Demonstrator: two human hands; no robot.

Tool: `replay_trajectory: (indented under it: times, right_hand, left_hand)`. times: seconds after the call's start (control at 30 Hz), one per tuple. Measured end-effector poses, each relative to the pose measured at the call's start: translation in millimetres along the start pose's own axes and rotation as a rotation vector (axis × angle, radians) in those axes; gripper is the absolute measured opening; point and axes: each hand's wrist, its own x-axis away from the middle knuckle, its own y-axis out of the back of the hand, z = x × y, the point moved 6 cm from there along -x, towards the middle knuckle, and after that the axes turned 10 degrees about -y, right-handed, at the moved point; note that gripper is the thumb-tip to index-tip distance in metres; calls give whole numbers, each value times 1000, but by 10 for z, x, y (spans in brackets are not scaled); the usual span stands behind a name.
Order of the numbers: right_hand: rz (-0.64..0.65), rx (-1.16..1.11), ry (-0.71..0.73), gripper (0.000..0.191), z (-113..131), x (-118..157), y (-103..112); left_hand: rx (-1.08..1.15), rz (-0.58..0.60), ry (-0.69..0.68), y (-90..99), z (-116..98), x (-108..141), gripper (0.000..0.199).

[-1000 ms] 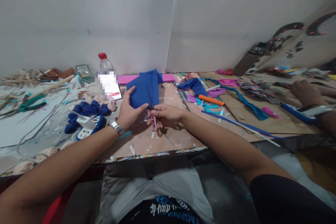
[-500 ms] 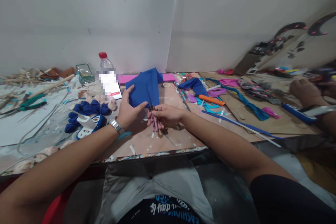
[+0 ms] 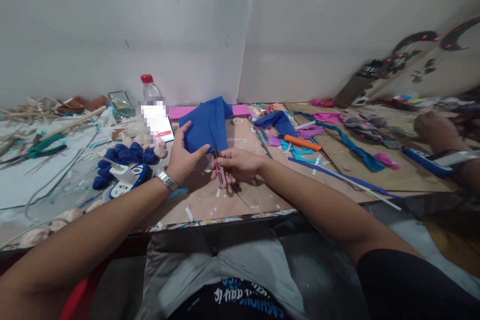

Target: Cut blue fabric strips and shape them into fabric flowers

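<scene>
A piece of blue fabric point(image 3: 204, 125) is raised over the middle of the table, one corner folded over at the upper right. My left hand point(image 3: 183, 156) grips its lower left side, thumb on the front and the other fingers partly hidden behind. Pink-handled scissors point(image 3: 221, 172) are held in my right hand point(image 3: 234, 164), with the dark blades pointing up at the fabric's lower edge. Whether the blades are cutting or only touching the cloth, I cannot tell.
On the left lie a power strip point(image 3: 129, 182), blue fabric ruffles point(image 3: 123, 156), green pliers point(image 3: 45, 147), a phone point(image 3: 159, 122) and a bottle point(image 3: 150, 87). To the right are an orange utility knife point(image 3: 300, 142), fabric scraps and a co-worker's hand point(image 3: 437, 130).
Almost nothing differs. The scissors' handles have shifted very slightly in my right hand, and the fabric stays in place.
</scene>
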Motion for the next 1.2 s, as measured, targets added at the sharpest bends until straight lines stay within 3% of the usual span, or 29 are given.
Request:
replay_trajectory:
  times: [0.4, 1.2]
  right_hand:
    - [-19, 29, 1, 41, 14, 2, -8]
    - [-27, 84, 8, 52, 35, -14, 22]
  left_hand:
    - [7, 0, 13, -6, -7, 1, 85]
    - [-14, 2, 3, -3, -22, -5, 84]
